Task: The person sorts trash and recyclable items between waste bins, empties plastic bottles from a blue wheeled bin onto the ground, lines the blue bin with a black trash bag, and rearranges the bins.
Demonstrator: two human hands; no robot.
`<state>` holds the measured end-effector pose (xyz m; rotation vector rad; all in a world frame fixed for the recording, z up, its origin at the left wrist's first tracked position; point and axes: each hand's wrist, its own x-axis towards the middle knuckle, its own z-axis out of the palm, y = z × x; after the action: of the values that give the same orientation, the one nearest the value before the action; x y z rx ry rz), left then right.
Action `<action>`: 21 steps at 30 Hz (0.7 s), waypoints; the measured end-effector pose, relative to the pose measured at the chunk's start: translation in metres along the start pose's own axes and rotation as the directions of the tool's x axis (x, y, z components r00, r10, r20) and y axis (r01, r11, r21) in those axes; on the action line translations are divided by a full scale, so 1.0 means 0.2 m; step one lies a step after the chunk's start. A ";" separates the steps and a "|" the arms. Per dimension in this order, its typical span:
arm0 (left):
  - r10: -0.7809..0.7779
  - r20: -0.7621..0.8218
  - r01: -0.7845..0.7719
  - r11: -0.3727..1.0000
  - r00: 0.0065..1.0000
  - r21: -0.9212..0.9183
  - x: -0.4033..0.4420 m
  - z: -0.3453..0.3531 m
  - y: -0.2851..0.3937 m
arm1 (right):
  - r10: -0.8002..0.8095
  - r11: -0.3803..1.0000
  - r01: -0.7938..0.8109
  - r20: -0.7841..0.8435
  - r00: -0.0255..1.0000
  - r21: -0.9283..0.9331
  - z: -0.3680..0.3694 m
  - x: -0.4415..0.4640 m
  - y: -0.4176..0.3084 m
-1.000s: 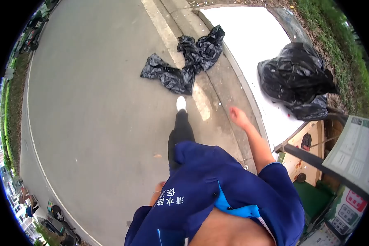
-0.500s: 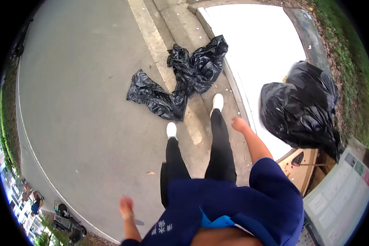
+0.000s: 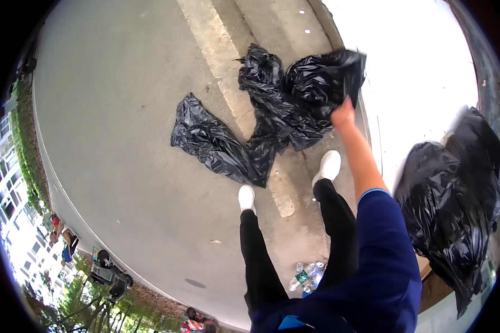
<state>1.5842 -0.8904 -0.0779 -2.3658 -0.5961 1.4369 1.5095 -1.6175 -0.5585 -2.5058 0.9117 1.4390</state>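
My right hand [image 3: 343,114] reaches forward over the near right edge of a crumpled black garbage bag [image 3: 322,83]. Its fingers are smeared by motion, and I cannot tell whether they grip the plastic or only hover over it. The bag lies in folds across the road edge and the kerb, joined or overlapping with more black plastic [image 3: 208,136] spread out to the left. My left hand is outside the frame.
Filled black garbage bags [image 3: 450,205] sit to the right, by a white surface [image 3: 405,66]. Clear plastic bottles [image 3: 308,276] lie near my right leg. People [image 3: 65,241] and a parked scooter [image 3: 110,275] are across the road.
My right hand has stretched forward to the bag's edge. The left hand has left the frame. My view has shifted, bringing plastic bottles into sight by my leg.
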 end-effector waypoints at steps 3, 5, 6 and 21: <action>0.456 -0.110 -0.412 0.867 0.883 0.280 0.17 -0.13 0.24 | -0.227 0.698 0.180 -0.025 0.974 0.693 0.22 -0.40 -0.37; 0.455 -0.103 -0.467 0.863 0.885 -0.194 0.29 -0.23 0.81 | -0.164 0.159 0.577 -0.555 0.816 0.801 0.27 -0.72 -0.66; 0.536 -0.110 -0.545 0.798 0.837 -0.257 0.24 -0.27 1.17 | -0.109 -0.348 0.262 -0.317 0.942 0.900 0.02 -1.04 -0.68; 0.697 0.539 -0.875 -0.445 -0.472 -0.190 -0.72 -0.73 2.27 | -0.055 -0.591 -0.066 0.041 0.998 0.804 -0.47 -2.66 -1.03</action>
<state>1.7400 -1.3621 -0.1121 -1.5535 2.3925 2.1970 1.4963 -1.2495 -0.1119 -0.6612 1.2181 -0.0562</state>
